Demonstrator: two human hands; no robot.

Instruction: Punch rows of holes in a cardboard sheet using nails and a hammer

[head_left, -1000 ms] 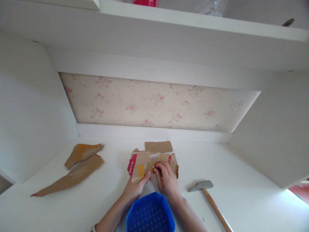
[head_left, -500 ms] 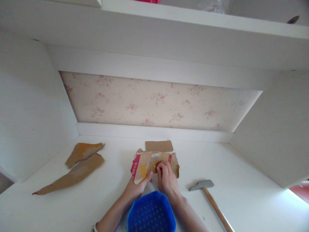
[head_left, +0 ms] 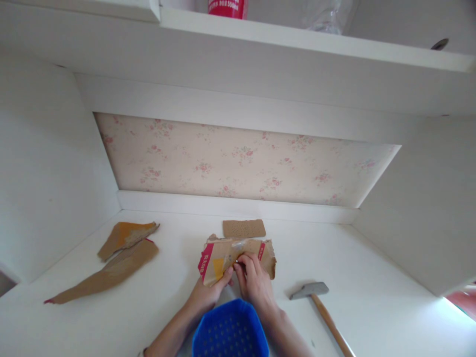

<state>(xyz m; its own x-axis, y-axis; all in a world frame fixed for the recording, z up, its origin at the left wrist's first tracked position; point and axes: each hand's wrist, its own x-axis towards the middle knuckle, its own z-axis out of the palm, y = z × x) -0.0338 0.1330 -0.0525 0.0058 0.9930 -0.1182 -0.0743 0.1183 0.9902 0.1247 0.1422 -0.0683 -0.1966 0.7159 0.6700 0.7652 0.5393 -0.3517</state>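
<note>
A torn piece of cardboard (head_left: 217, 250), with red bands and a yellow patch, is tilted up in front of me. My left hand (head_left: 210, 293) grips its lower left edge, the thumb on the face and the fingers partly hidden behind. My right hand (head_left: 256, 281) is closed in a pinch at the middle of the cardboard, near my left thumb. A tiny bright spot shows at its fingertips, too small to name. Below the hands sits a blue basket (head_left: 230, 329) with a perforated bottom, between my forearms.
To the right lies a hammer (head_left: 309, 290) with a wooden handle. A small perforated cardboard strip (head_left: 244, 228) lies behind the hands. Torn cardboard scraps (head_left: 107, 272) lie at the left. Overhead runs a white shelf (head_left: 297, 44) holding a red container (head_left: 228, 8) and clear plastic (head_left: 327, 20).
The view has tipped slightly upward, showing more of the shelf. My right fingertips have shifted a little left and down on the cardboard, closer to my left thumb.
</note>
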